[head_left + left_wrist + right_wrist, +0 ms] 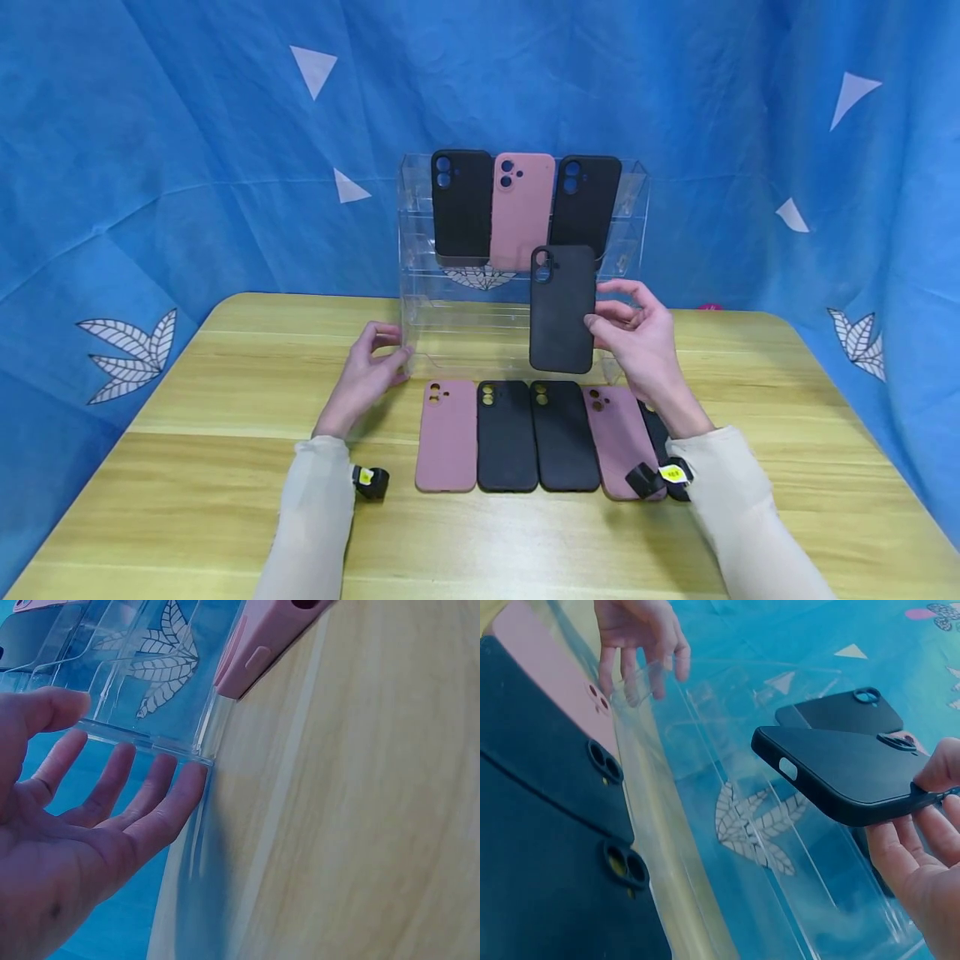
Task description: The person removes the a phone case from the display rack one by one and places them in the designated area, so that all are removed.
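My right hand (643, 337) grips a black phone case (562, 321) by its right edge, thumb on one face and fingers behind. The case is upright in front of a clear acrylic rack (480, 363); in the right wrist view its bottom edge, with a port cutout, faces the camera. My left hand (367, 371) rests its extended fingertips against the rack's left side, low near the table. In the rack's upper part stand a black case (461, 204), a pink case (522, 208) and another black case (587, 196), side by side.
Before the rack a row lies on the wooden table (195, 467): a pink case (447, 442), two black cases (507, 442) (566, 442), another pink case (622, 437) and a black one partly under my right wrist. A blue patterned cloth (225, 125) hangs behind.
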Tool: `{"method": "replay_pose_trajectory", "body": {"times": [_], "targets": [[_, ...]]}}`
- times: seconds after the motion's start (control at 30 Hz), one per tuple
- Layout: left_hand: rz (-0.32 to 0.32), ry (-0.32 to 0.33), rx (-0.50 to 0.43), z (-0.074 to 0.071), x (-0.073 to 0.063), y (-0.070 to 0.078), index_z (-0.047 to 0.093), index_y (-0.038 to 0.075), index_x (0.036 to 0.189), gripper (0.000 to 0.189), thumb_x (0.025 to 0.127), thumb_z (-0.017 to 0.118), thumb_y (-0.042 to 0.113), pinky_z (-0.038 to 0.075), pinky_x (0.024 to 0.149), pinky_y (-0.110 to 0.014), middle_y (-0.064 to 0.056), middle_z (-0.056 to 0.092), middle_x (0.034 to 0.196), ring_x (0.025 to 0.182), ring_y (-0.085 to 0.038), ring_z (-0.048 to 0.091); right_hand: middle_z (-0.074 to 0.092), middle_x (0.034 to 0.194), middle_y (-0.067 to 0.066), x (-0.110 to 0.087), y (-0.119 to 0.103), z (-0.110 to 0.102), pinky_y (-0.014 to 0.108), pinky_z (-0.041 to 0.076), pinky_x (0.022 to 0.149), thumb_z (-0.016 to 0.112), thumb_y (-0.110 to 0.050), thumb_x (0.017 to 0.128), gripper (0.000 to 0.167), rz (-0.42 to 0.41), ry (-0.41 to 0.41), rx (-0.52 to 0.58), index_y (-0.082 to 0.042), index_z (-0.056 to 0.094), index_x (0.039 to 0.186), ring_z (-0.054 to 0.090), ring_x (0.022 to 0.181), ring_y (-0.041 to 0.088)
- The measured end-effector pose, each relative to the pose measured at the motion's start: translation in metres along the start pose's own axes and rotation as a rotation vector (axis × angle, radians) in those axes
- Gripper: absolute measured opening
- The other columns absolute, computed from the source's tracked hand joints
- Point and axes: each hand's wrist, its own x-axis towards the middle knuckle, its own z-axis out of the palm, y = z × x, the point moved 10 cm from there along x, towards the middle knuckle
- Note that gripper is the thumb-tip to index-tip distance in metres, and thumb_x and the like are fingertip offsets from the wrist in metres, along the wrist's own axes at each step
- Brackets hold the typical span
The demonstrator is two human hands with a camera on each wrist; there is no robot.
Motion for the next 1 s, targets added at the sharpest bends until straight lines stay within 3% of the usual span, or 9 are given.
{"method": "replay_pose_trajectory", "body": {"times": [0.63,1.0], "targets": [[-0.009,0.0,0.006,0.0,-0.001,0.0,0.043,0.007,0.141,0.042,0.104,0.058,0.017,0.059,0.101,-0.043,-0.019,0.043,0.148,0.127,-0.04,0.059,0.077,0.089,-0.011,-0.024,0.002,-0.05,0.02,0.063,0.07,0.064,0.011,0.092,0.036,0.02,0.051,-0.03,-0.014,0.062,0.118,0.075,0.078,0.003],[-0.003,-0.001,0.008,-0.001,-0.002,0.001,0.043,0.008,0.141,0.041,0.104,0.058,0.018,0.058,0.102,-0.045,-0.018,0.044,0.147,0.128,-0.041,0.058,0.078,0.088,-0.008,-0.038,0.007,-0.081,0.019,0.063,0.067,0.061,0.016,0.091,0.04,0.031,0.081,0.022,-0.013,0.063,0.118,0.075,0.076,0.005]]}}
